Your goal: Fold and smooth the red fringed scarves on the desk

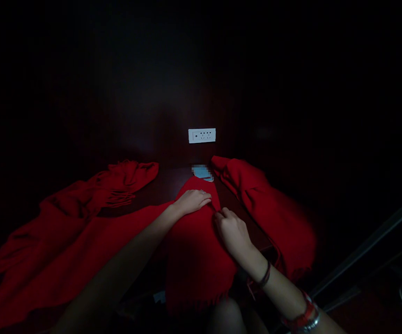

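Observation:
A red fringed scarf (197, 250) lies over a dark surface, its fringed end hanging down over the near edge toward a knee. My left hand (193, 201) rests palm down on the upper part of this scarf, fingers stretched out to the right, a ring on one of them. Just to its right, my right hand (232, 230) has its fingers curled around the scarf's right edge, pinching the cloth. The fingertips of my right hand are partly hidden.
Another red cloth (260, 199) is heaped on the right. More crumpled red fabric with fringes (93, 197) lies on the left. A light-blue flat object (204, 173), partly pixelated, sits behind the scarf. On the dark wall is a white socket panel (202, 135). Much of the surroundings is too dark to see.

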`<action>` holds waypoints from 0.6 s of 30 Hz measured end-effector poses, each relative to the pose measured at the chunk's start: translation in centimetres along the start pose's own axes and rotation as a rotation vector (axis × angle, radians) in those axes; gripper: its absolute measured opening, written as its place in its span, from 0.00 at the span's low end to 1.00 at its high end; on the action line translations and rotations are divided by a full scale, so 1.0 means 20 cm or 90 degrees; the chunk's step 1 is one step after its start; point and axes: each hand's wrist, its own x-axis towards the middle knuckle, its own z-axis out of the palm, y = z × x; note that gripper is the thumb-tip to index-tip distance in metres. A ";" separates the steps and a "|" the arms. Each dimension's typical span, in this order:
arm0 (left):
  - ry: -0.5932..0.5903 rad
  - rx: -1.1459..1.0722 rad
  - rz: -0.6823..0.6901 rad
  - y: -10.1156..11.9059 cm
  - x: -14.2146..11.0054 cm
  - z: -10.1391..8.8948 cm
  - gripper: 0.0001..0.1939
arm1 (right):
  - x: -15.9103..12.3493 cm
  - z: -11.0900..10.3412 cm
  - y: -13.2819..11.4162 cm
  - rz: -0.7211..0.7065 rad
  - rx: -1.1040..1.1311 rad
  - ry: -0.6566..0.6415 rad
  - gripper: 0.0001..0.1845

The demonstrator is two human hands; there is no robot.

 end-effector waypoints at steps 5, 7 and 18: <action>0.009 -0.001 0.003 0.02 0.04 -0.04 0.16 | 0.03 -0.02 -0.05 0.060 -0.049 -0.084 0.17; 0.029 -0.013 -0.014 0.03 0.03 -0.02 0.16 | 0.04 -0.03 -0.04 0.081 -0.033 -0.132 0.17; -0.130 -0.153 -0.125 0.01 -0.08 0.13 0.26 | 0.05 -0.08 -0.04 0.053 -0.060 -0.287 0.17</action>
